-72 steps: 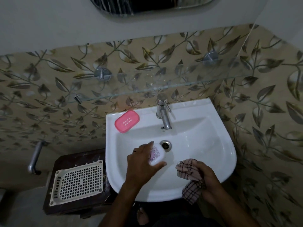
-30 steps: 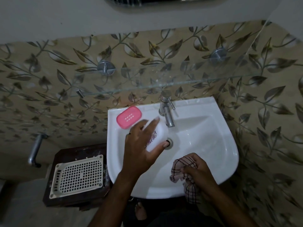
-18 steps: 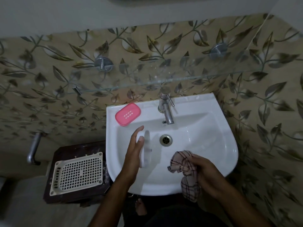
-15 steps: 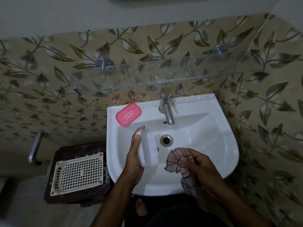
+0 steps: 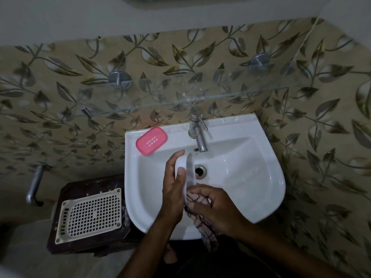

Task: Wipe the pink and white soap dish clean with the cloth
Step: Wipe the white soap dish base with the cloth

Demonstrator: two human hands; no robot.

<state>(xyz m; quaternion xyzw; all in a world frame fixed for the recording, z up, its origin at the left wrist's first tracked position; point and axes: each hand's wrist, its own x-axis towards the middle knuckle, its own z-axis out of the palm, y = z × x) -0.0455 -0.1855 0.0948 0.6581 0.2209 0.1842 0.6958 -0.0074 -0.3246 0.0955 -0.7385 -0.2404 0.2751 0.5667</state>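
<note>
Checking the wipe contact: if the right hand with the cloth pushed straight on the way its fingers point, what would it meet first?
Probably the white soap dish part gripped by the left hand; the right hand and cloth look already against its lower end.

Home bathroom: white ceramic wall basin (image 5: pixel 261 177) w/ chrome tap (image 5: pixel 197 135), clear glass shelf (image 5: pixel 200 97) at 12 o'clock, leaf-patterned beige tiles (image 5: pixel 321 137).
</note>
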